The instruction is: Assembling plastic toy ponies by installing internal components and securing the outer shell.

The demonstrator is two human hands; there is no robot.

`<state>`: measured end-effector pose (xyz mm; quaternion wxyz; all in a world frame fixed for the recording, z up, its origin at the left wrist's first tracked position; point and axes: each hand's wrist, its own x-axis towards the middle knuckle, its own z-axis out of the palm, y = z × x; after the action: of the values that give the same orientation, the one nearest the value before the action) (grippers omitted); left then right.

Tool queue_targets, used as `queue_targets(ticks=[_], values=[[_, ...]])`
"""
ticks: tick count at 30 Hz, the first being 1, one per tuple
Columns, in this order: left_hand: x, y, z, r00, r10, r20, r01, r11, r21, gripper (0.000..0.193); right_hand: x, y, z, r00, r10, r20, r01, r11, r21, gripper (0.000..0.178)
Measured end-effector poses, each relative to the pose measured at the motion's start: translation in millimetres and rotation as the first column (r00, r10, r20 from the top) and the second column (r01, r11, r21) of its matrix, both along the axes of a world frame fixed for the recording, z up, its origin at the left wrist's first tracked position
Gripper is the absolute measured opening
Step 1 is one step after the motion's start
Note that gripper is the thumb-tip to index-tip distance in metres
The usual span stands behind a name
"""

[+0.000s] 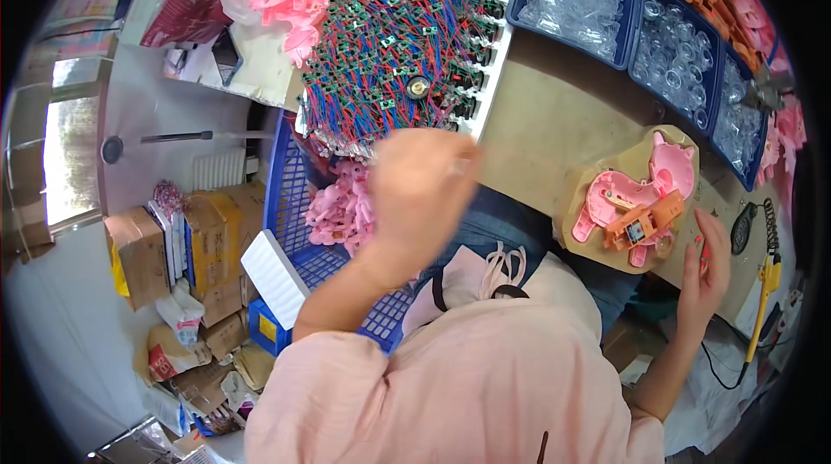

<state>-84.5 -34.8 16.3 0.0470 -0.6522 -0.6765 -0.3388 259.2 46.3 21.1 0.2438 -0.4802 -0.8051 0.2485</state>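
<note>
Pinching something small, left hand (pixel 422 191) fingers; right hand (pixel 705 265) fingers loosely spread beside pink toy shell (pixel 645 191).

Person wears a loose pale pink short-sleeved top; both forearms bare. Left hand (pixel 421 187) and right hand (pixel 705 267) ungloved. Blue denim covers the lap.

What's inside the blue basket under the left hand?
In the blue basket, a heap of pink plastic shells shows by the left hand. That hand and forearm cover the rest of the heap, so how far it runs is hidden.
</note>
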Motion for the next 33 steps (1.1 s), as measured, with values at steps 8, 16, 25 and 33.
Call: queue_targets(ticks=[8,16,25,33], values=[[-27,-30,-7,0.975,0.167,-0.149,-0.207,0.925,-0.317,0.012,-55,-4,22,0.968,0.222,-0.119,-0.205,0.968,0.143,0.017],[-43,-18,-5,0.987,0.053,-0.151,-0.103,0.934,-0.341,0.014,-59,-17,31,0.954,0.284,-0.091,-0.271,0.953,0.14,0.015],[-69,21,47,0.097,-0.047,0.994,0.265,0.964,0.02,0.01,-94,-10,52,0.849,0.479,-0.223,-0.462,0.878,0.129,0.017],[26,24,32,-0.331,0.13,0.934,0.429,0.903,0.026,0.015,-101,-24,30,0.918,0.258,-0.302,-0.312,0.939,-0.146,0.012]])
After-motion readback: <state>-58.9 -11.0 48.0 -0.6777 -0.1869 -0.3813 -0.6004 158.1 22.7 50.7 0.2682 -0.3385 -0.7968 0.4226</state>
